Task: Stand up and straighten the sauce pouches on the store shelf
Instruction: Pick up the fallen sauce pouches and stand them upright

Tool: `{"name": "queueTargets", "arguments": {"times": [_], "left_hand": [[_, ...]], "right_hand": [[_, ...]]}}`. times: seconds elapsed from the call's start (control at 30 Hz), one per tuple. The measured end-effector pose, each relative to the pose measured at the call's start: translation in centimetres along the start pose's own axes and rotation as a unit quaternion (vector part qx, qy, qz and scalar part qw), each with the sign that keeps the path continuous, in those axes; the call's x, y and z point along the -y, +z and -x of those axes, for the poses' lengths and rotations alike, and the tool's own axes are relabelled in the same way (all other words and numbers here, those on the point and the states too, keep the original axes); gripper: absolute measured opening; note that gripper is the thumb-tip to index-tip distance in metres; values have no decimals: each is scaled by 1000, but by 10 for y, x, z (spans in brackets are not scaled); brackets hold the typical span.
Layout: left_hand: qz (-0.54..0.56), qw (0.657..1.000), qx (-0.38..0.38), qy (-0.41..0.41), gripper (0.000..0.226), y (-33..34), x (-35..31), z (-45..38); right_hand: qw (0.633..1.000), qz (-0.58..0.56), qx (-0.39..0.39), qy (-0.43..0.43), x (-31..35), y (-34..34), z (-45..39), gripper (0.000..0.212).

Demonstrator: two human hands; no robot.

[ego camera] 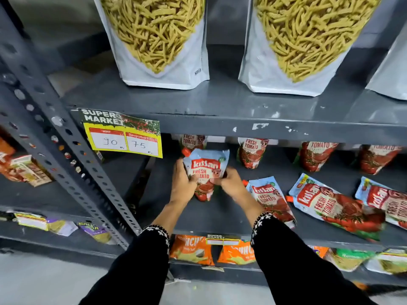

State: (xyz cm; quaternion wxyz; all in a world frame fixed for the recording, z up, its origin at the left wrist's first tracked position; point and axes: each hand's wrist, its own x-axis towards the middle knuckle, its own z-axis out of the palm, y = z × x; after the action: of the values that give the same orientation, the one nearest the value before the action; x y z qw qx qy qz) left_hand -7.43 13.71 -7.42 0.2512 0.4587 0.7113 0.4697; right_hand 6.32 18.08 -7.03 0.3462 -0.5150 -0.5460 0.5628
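Note:
A light-blue and red tomato sauce pouch (206, 166) with an orange spout stands upright on the grey middle shelf (222, 219), held from both sides. My left hand (182, 183) grips its left edge and my right hand (231, 181) its right edge. Three more pouches lie flat to the right: one beside my right wrist (272, 199), a second (330, 205) farther right, a third (385, 201) at the frame edge. Behind them, several pouches (252, 153) stand in a back row, their tops hidden by the shelf above.
A yellow price tag (123, 137) hangs from the upper shelf's front edge. Two big white snack bags (163, 40) stand on that shelf. A perforated grey upright (72, 155) crosses the left. Orange snack packets (191, 249) fill the shelf below.

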Motion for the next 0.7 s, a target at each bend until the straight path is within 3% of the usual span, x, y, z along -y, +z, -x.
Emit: {"name": "queueTargets", "arguments": {"times": [0.13, 0.23, 0.3, 0.4, 0.47, 0.6, 0.7], "left_hand": [[16, 999, 5, -44, 53, -7, 18, 7], [41, 992, -54, -110, 45, 3, 24, 27], [86, 975, -76, -191, 43, 18, 25, 41], [174, 941, 7, -291, 38, 53, 18, 55], [230, 916, 72, -320, 25, 78, 3, 61], [243, 898, 159, -330, 31, 118, -23, 67], [234, 891, 202, -333, 18, 140, -35, 68]], "right_hand": [[1000, 20, -21, -12, -10, 15, 9, 38], [999, 26, -25, -6, -9, 8, 15, 43], [993, 60, -101, -3, -10, -9, 23, 42], [937, 236, -257, -2, -16, -53, 35, 20], [892, 331, -302, 62, -22, -88, 44, 29], [884, 322, -238, 240, -37, -137, 58, 43], [933, 141, -191, 271, -42, -152, 57, 24]]}}
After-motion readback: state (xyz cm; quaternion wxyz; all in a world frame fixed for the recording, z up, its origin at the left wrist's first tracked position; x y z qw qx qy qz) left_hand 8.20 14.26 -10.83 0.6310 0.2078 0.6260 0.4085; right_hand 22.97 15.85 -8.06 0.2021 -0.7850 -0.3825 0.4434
